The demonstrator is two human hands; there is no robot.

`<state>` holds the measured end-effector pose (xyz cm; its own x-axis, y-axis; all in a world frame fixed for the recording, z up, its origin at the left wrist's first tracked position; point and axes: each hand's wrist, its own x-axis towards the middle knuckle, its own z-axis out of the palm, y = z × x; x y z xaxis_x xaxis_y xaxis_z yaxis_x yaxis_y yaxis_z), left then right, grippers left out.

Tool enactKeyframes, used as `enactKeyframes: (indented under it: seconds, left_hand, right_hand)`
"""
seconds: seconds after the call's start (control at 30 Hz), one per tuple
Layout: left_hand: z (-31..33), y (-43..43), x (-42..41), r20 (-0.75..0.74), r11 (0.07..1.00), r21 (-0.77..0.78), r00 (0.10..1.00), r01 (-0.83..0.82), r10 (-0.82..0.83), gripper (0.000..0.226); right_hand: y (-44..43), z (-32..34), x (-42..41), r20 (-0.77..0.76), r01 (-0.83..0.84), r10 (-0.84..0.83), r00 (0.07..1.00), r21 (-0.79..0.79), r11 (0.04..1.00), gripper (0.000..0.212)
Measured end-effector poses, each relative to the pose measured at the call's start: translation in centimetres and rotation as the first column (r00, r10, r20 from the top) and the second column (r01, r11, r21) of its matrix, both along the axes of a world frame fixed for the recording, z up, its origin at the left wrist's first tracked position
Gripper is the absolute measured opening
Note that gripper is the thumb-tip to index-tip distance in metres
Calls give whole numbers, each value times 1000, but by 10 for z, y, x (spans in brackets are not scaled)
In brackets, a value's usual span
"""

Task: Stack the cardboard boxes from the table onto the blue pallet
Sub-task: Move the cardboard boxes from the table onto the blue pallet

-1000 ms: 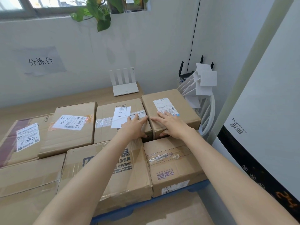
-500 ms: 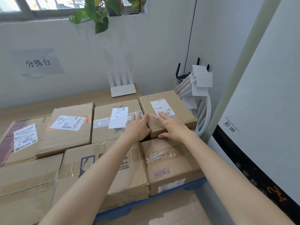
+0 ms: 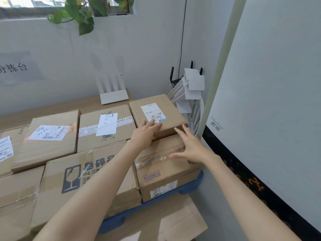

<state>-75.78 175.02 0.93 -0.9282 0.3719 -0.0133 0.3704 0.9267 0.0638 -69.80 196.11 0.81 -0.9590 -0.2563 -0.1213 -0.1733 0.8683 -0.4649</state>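
Head view: cardboard box (image 3: 167, 108) under left hand (image 3: 145, 136), near right hand (image 3: 191, 148)

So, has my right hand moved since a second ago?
Yes. Judged against the small labelled box, the right hand has pulled back toward the person and rightward, off its top. It is now spread over the purple-printed box below.

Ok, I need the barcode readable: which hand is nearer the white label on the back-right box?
Left. The left hand touches the label; the right hand hovers over the taped box in front.
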Motion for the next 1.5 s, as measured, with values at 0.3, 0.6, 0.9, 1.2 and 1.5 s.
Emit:
enactKeyframes:
  seconds: [0.3, 0.6, 0.9, 1.2, 1.5]
  left_hand:
    - [-3, 0, -6, -42, 999, -3, 998, 51, -52, 55]
    - [-4, -2, -2, -41, 999, -1, 998, 54, -54, 59]
    - [-5, -1, 5, 11, 1000, 12, 1000, 15, -15, 60]
    - [27, -50, 48, 27, 984, 106, 989, -145, 143, 55]
    - [47, -188, 172, 28, 874, 31, 874, -485, 484, 52]
  right_hand:
    - [8, -15, 16, 88, -132, 128, 988, 47, 990, 122]
    - [5, -10, 10, 95, -104, 100, 990, 34, 994, 117]
    - [3, -4, 11, 117, -110, 104, 988, 43, 993, 116]
    - [-31, 14, 19, 49, -195, 190, 981, 162, 967, 111]
    - [-156, 28, 74, -31, -484, 485, 874, 30, 875, 93]
